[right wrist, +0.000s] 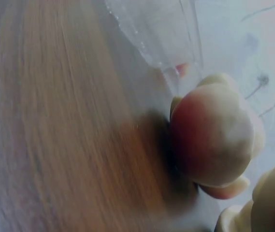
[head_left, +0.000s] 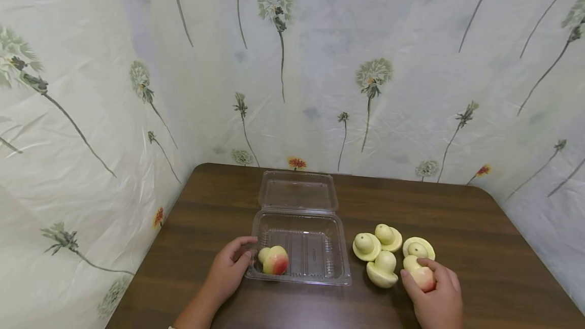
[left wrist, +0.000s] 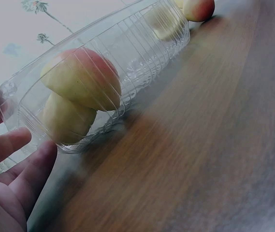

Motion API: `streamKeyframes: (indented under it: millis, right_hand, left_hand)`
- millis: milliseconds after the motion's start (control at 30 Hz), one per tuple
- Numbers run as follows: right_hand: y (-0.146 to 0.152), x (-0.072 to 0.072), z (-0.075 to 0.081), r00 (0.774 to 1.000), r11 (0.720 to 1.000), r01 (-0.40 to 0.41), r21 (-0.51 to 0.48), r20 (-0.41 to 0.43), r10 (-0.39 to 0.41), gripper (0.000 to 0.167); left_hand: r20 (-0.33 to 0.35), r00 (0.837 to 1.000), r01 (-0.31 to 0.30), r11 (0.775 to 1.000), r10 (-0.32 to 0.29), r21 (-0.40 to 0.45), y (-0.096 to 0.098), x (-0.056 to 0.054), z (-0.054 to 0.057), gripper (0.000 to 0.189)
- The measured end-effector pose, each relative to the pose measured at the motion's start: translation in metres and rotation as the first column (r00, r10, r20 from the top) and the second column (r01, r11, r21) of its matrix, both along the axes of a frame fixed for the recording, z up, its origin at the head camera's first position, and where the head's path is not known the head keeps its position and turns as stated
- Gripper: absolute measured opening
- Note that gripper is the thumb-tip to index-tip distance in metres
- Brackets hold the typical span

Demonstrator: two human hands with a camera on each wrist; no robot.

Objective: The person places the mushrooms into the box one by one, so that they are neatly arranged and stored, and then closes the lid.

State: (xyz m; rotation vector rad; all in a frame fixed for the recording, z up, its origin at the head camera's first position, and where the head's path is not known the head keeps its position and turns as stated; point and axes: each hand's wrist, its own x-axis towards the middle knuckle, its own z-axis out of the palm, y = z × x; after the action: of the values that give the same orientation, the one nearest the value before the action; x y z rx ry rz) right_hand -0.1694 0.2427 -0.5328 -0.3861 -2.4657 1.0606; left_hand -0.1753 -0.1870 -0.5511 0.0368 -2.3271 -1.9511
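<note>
A: And here's the right hand (head_left: 439, 299), thumb and fingers curled around a red-blushed mushroom-shaped piece (head_left: 424, 278), a firm grip at the right of the table (head_left: 466, 227)!

B: Lifted or resting there?

A: Can't tell; the fingers cover too much. One pale piece (head_left: 417, 249) lies right behind it, knob up, and three more pale pieces (head_left: 383, 274) cluster to its left.

B: What about the left hand (head_left: 228, 270)?

A: Over at the clear container (head_left: 311, 253)! Fingers loosely bent, thumb and forefinger a little apart, touching its left side. Whether they press on it, I can't say.

B: Anything inside?

A: Yes, one yellow-and-red piece (head_left: 276, 260), tipped on its side in the near left corner, knob to the left, red to the right. The lid (head_left: 298, 192) lies folded back behind, wide open, near the patterned sheeting (head_left: 320, 39).
</note>
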Motion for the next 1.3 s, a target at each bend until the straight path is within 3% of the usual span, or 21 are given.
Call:
streamKeyframes:
  millis: [633, 1033, 1300]
  right_hand:
    - [-0.018, 0.005, 0.019, 0.992, 1.0, -0.002, -0.002, -0.127, 0.001, 0.045]
    - [-0.04, 0.012, 0.019, 0.98, 0.997, -0.077, -0.023, -0.186, 0.072, 0.046]
    - [-0.05, 0.012, 0.022, 0.955, 0.991, -0.13, -0.023, -0.273, 0.119, 0.046]
  left_hand:
    - [-0.015, 1.0, -0.002, 1.0, 0.002, -0.007, 0.0, -0.001, -0.002, 0.03]
    - [-0.015, 1.0, -0.007, 1.0, 0.007, -0.028, -0.001, -0.001, -0.002, 0.03]
    - [-0.011, 1.0, -0.003, 1.0, 0.002, -0.031, -0.001, 0.0, -0.002, 0.03]
